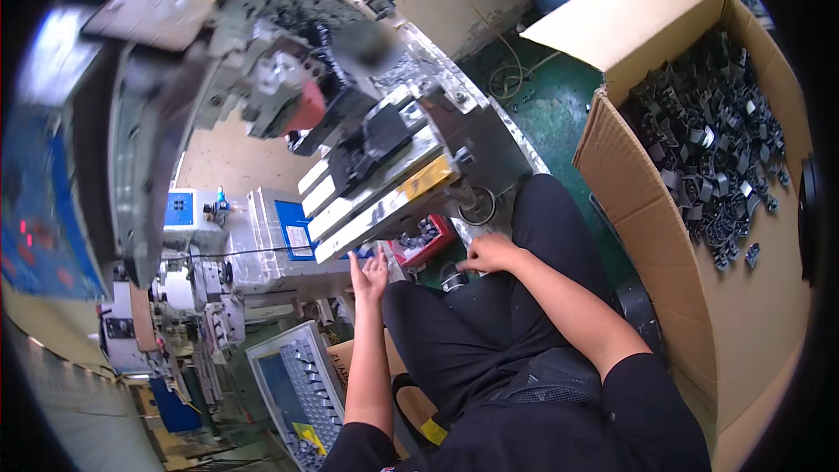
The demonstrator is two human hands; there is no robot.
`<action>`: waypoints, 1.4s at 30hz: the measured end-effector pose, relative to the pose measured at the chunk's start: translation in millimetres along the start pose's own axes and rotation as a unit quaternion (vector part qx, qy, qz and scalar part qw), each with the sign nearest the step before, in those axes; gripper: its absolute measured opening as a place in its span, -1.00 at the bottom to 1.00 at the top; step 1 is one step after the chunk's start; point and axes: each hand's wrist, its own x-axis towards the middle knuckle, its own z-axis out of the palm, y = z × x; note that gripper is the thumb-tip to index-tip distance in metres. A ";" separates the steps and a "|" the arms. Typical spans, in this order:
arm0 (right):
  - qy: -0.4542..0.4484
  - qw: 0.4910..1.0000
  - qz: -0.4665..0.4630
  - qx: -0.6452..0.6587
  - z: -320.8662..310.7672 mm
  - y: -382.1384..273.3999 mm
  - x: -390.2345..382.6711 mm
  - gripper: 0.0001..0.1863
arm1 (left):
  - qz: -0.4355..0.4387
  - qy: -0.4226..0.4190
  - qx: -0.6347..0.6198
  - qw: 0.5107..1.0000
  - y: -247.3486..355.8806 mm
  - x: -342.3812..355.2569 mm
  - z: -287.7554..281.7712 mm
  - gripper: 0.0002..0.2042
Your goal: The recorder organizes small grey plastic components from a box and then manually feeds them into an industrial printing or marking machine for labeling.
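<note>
On our far left we had a blue control panel with red lit marks, and further in, low down, a shallow tray with rows of small pieces. Then came our left hand, palm turned up, fingers spread wide, nothing visible in it; its fingertips sat right by the front edge of the slotted machine table, though we couldn't tell whether they touched. That table, carrying a dark fixture, looked heavy and rigid, a thing to steady against rather than lift. Next across, between our two hands, there was the red bin, low beyond our knees, with small metal parts heaped inside. Those we judged light and stiff, hard to crush but perhaps slick if oily; a fingertip pinch on the flat faces seemed the sure hold, clear of any sharp edges. The bin itself looked light too, best taken by its rim. Just above, a round metal ring showed under the table, and there was our right hand, fingers curled narrow near our knee; whether it gripped anything, we couldn't tell. Finally, far right, a big open cardboard box held a loose pile of dark bracket-like pieces.
</note>
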 end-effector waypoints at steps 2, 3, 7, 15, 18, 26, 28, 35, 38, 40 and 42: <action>-0.038 0.993 0.096 0.055 0.3 -4.9 10.1 -0.54 | -0.027 0.006 -0.031 0.999 -15.1 16.2 -7.5 0.17; -0.041 0.994 0.090 0.043 0.1 -4.7 10.5 -0.46 | -0.041 -0.013 0.008 0.999 -31.3 17.8 -14.6 0.11; -0.047 0.994 0.094 0.016 10.4 5.2 15.9 -0.49 | 0.159 -0.046 0.519 0.839 -115.7 3.3 -26.3 -0.32; -0.029 0.993 0.111 -0.025 17.0 7.5 15.2 -0.47 | 0.334 -0.135 0.804 0.473 -212.7 -79.6 -11.4 -0.76; -0.026 0.994 0.104 -0.002 16.3 0.2 17.5 -0.47 | 0.345 -0.140 0.765 0.525 -208.4 -80.2 -9.9 -0.77; -0.042 0.994 0.095 -0.030 21.7 7.4 18.0 -0.48 | 0.370 -0.092 0.788 0.483 -216.6 -89.9 0.5 -0.71; -0.048 0.994 0.095 -0.040 20.1 2.7 19.4 -0.49 | 0.374 -0.088 0.787 0.483 -215.2 -86.5 -2.3 -0.71; -0.046 0.991 0.105 -0.063 20.2 0.3 20.4 -0.49 | 0.369 -0.086 0.785 0.490 -215.6 -82.7 -3.1 -0.70; -0.043 0.992 0.102 -0.063 22.4 -0.7 23.5 -0.49 | 0.370 -0.085 0.786 0.488 -214.6 -78.0 -6.7 -0.70; -0.049 0.991 0.108 -0.059 23.1 1.3 25.0 -0.49 | 0.367 -0.087 0.789 0.485 -215.1 -76.2 -7.3 -0.70; -0.056 0.990 0.113 -0.055 24.1 2.5 25.6 -0.49 | 0.364 -0.089 0.792 0.482 -215.7 -75.0 -7.5 -0.70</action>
